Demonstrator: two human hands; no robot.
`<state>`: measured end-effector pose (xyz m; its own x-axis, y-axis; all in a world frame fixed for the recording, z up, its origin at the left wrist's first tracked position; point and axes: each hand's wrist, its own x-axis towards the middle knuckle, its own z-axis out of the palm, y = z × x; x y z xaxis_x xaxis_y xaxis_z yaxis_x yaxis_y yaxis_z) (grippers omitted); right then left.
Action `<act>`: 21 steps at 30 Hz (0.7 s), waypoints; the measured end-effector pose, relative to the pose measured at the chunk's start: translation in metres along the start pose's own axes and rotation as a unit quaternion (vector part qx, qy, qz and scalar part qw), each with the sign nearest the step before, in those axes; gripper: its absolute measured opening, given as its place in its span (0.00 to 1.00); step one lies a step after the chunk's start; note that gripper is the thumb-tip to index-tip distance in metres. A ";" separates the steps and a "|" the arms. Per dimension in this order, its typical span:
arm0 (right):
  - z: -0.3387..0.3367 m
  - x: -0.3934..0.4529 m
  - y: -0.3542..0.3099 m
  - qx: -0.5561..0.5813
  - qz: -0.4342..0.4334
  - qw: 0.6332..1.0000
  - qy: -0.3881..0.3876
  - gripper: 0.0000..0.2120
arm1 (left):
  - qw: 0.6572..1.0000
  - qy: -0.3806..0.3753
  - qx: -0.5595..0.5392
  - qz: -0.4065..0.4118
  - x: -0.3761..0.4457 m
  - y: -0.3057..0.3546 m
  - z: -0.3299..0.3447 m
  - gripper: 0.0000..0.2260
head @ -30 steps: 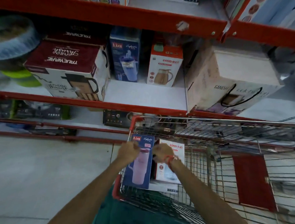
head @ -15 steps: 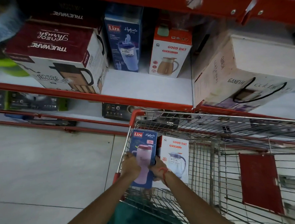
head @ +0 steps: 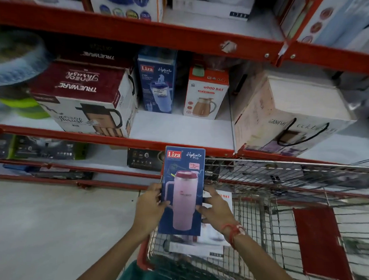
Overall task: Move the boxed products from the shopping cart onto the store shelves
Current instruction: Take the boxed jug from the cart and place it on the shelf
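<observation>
I hold a tall blue Liza box with a pink tumbler printed on it, upright, above the near left corner of the wire shopping cart. My left hand grips its left edge and my right hand its right edge. A white Good Day box lies in the cart behind my right hand, mostly hidden. On the middle shelf stand another blue Liza box and an upright Good Day box, with bare white shelf in front of them.
A large Trueware box fills the shelf's left side and a large pale Ganesh box its right. A red beam carries the upper shelf. Dark appliance boxes sit on the lower shelf. A red flap hangs in the cart.
Both hands have lifted the blue Liza box up out of the cart, towards the shelf's front edge. The Good Day box has stayed in the cart.
</observation>
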<state>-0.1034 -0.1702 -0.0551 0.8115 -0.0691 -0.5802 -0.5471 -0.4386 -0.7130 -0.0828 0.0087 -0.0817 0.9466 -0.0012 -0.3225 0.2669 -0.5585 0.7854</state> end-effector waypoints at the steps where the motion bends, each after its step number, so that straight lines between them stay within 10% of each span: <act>1: -0.002 0.003 -0.009 -0.017 -0.022 0.999 0.027 0.22 | 1.000 0.013 -0.013 0.019 0.005 0.004 -0.006 0.16; 10: 0.006 0.067 -0.123 -0.122 -0.188 0.951 0.213 0.18 | 0.975 0.198 -0.019 0.102 0.092 0.054 -0.076 0.16; 21: 0.035 0.172 -0.166 -0.168 -0.140 0.950 0.222 0.19 | 0.971 0.217 0.088 0.042 0.191 0.042 -0.091 0.15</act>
<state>0.1199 -0.0780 -0.0510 0.9628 -0.2468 -0.1097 -0.2617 -0.7518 -0.6052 0.1261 0.0600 -0.0623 0.9609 0.2761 0.0225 0.1866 -0.7051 0.6841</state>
